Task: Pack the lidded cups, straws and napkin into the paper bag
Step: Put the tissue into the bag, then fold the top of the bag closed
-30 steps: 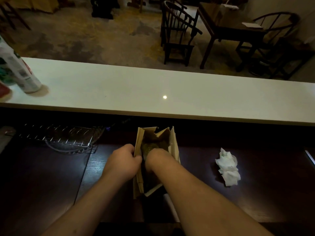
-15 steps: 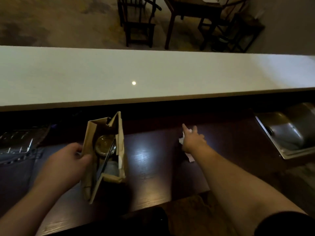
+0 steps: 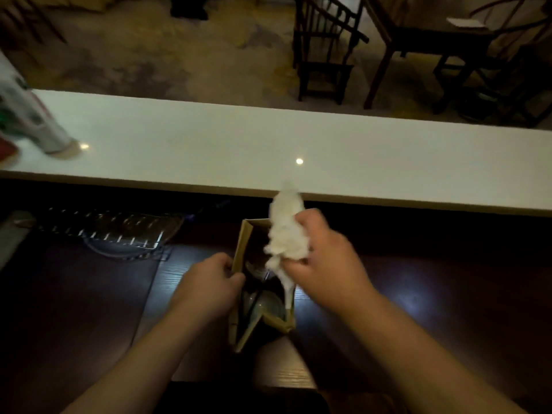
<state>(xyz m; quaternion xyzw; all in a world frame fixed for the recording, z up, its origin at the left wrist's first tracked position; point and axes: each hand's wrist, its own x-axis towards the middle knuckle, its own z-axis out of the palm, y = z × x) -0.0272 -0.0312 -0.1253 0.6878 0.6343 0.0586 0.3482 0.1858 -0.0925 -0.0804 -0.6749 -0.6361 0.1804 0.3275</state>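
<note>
Right now the right hand (image 3: pixel 325 264) is closed on the crumpled white napkin (image 3: pixel 285 234), holding it over the open mouth of the paper bag (image 3: pixel 239 258), with one twisted tail of tissue hanging down inside the near right corner. The left hand (image 3: pixel 209 285) is pinched on the bag's left rim, keeping the mouth spread. The bag stands on the dark bench (image 3: pixel 418 294), near its front edge. Inside it, clear lidded cups (image 3: pixel 265 306) show dimly, and a thin dark line across them may be a straw — too dim to be sure.

By my judgement the napkin is nearly weightless, soft and springy, so any loose bunching grip holds it; it will compress to fit the gaps beside the cups. It tears easily if snagged on the bag's rim. The bag itself is thin, creased paper — stiff enough to stand, but it will fold inward unless the rim is held.
</note>
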